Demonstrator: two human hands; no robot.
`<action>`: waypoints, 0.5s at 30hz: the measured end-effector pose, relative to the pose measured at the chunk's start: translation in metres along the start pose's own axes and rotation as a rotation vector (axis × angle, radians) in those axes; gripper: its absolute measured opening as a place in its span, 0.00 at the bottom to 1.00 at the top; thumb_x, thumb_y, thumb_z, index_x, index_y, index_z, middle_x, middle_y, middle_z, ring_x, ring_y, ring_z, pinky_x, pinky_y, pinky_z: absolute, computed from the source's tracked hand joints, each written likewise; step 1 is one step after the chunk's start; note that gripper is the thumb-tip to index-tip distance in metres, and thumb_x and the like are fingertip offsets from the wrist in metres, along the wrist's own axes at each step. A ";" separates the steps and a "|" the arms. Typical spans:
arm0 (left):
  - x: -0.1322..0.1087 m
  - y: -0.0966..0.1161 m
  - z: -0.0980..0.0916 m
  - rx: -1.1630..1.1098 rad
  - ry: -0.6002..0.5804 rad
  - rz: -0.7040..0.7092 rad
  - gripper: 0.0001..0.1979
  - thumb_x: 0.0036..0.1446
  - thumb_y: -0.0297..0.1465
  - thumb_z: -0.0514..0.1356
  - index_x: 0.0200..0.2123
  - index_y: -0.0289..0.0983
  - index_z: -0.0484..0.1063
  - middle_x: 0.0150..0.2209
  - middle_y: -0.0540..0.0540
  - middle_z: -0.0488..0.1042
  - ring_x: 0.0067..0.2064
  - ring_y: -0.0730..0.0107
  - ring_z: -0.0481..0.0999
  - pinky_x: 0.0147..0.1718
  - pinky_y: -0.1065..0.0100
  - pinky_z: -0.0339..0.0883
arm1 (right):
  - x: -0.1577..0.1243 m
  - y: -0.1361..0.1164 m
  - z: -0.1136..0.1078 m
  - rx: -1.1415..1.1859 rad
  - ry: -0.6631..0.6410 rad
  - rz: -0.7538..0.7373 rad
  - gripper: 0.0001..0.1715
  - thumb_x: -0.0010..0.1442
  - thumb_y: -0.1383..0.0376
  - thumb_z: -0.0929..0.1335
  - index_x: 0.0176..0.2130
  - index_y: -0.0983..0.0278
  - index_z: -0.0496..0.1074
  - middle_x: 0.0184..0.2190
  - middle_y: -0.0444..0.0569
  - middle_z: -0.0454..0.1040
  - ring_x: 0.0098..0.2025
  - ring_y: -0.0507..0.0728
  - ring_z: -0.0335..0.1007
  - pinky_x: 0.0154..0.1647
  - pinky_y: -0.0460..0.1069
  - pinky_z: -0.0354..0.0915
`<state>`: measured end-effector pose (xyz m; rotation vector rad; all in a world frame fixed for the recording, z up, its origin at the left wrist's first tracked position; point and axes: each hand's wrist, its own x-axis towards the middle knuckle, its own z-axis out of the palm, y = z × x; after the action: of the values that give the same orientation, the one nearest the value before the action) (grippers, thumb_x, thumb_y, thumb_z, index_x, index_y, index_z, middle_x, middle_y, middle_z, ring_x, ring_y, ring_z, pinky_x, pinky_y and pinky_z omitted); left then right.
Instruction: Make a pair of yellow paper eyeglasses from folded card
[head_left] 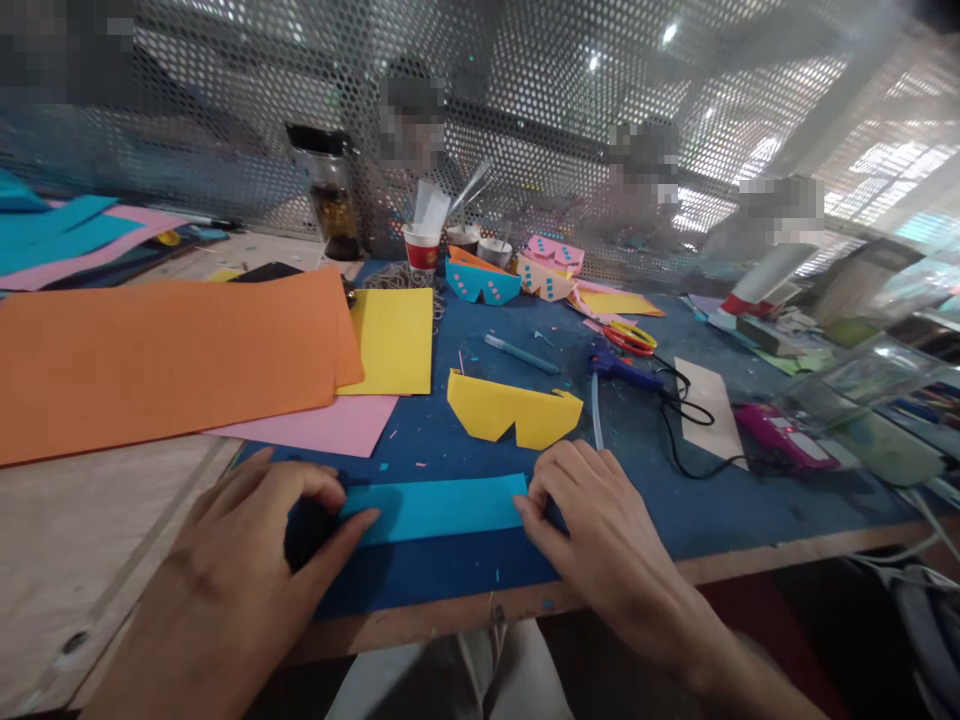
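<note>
Both hands on 1 blue paper strip (439, 508), which lies flat on the dark blue mat (660, 500) near the front table edge, long side running left-right.

Left hand (247, 560): thumb and curled forefinger pinch the strip's left end, thumb tip lying on the paper. Right hand (600, 540): fingers bent, tips gripping the right end, thumb at its lower corner. Neither hand is loose; each grasps its own end.

Just behind the strip, apart from it: 1 yellow cut-out (514, 410), wide with a notch in the lower edge. Left of that, a pink sheet (330, 425) under a yellow sheet (394, 340), both partly under a big orange sheet (165, 350).

Right of the cut-out: blue glue gun (622, 370) with a black cord, scissors (630, 338) with red-yellow handles just behind it, teal pen (521, 354) to its left.

Further back: finished paper pieces, 1 blue-orange (480, 283), and a red-white paper cup (422, 248) against a perforated metal screen (562, 120). Small paper scraps are scattered on the mat.
</note>
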<state>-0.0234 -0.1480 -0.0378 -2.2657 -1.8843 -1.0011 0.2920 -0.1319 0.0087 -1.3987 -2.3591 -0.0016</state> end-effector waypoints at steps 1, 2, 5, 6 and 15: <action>-0.001 0.001 0.001 0.015 0.009 -0.029 0.19 0.70 0.55 0.58 0.40 0.46 0.70 0.40 0.45 0.78 0.41 0.49 0.77 0.41 0.53 0.68 | 0.000 0.000 0.000 0.001 0.000 -0.001 0.13 0.70 0.70 0.72 0.33 0.61 0.69 0.36 0.44 0.76 0.39 0.58 0.70 0.42 0.54 0.58; -0.001 0.002 0.001 0.025 0.009 -0.046 0.19 0.70 0.55 0.58 0.41 0.46 0.70 0.40 0.45 0.77 0.41 0.49 0.77 0.40 0.53 0.68 | 0.000 0.000 -0.001 -0.001 -0.001 -0.005 0.13 0.70 0.70 0.72 0.33 0.61 0.69 0.36 0.44 0.76 0.39 0.58 0.70 0.42 0.54 0.58; -0.001 0.007 0.000 0.036 0.022 -0.001 0.18 0.72 0.53 0.57 0.43 0.45 0.70 0.40 0.44 0.76 0.43 0.48 0.77 0.45 0.50 0.70 | 0.000 0.000 -0.002 -0.015 -0.001 -0.018 0.12 0.70 0.70 0.72 0.34 0.61 0.69 0.36 0.45 0.76 0.39 0.58 0.70 0.41 0.53 0.57; -0.001 0.010 -0.001 0.038 0.034 0.044 0.17 0.73 0.52 0.56 0.44 0.44 0.70 0.41 0.44 0.76 0.44 0.47 0.77 0.47 0.49 0.70 | 0.000 0.000 -0.002 -0.019 0.001 -0.020 0.12 0.70 0.70 0.72 0.34 0.61 0.69 0.36 0.44 0.76 0.39 0.58 0.70 0.41 0.53 0.57; -0.008 0.009 -0.007 0.035 0.023 0.452 0.11 0.77 0.32 0.55 0.54 0.43 0.76 0.50 0.44 0.81 0.54 0.52 0.80 0.58 0.50 0.74 | 0.000 0.001 0.001 -0.017 0.031 -0.044 0.13 0.69 0.70 0.71 0.33 0.61 0.68 0.35 0.44 0.75 0.37 0.57 0.69 0.40 0.53 0.56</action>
<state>-0.0188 -0.1597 -0.0329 -2.4773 -1.2734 -0.9070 0.2927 -0.1307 0.0074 -1.3452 -2.3692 -0.0553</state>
